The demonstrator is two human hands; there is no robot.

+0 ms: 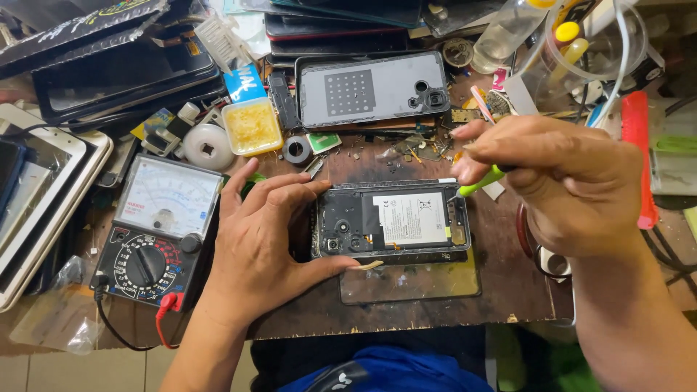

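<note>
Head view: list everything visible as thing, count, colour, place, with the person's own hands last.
opened phone: one, black with white battery label, bench centre
back cover: one, grey, behind the phone
analog multimeter: one, black with white dial face, left of the phone
flux tub: one, yellow, behind the left hand
tape roll: one, dark, beside the tub
tablets: several, white and black, far left
clear bottle: one, top right
green tool: one, tip at the phone's right end
left hand: steadies the phone
right hand: holds the green tool

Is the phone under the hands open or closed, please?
Open: the phone shows its battery and inner parts, and its back cover lies apart.
</note>
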